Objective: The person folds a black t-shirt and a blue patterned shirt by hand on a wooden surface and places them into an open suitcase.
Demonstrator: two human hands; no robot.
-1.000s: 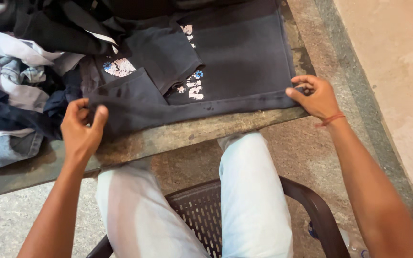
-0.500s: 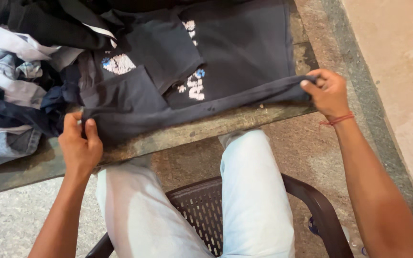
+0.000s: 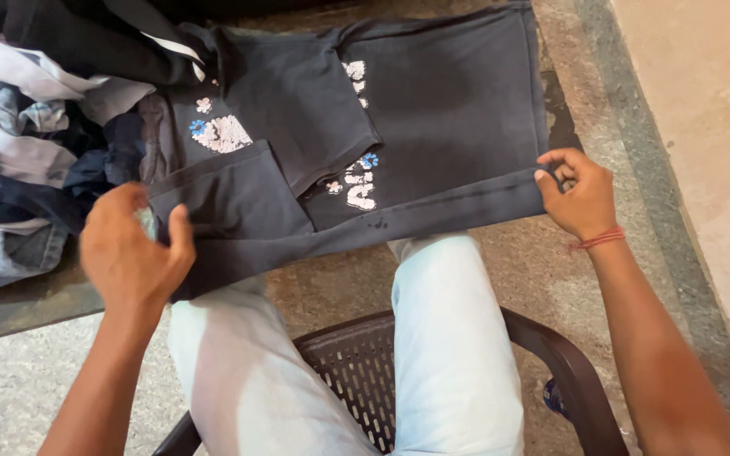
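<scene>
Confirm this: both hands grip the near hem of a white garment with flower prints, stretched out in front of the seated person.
Wrong in one respect: the garment is black, not white, as the head view shows. The left hand and right hand do grip its near hem, stretched out in front of the seated person, and it has flower prints.

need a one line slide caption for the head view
Seated person's left hand and right hand grip the near edge of a dark printed garment beside a clothes pile.
</scene>
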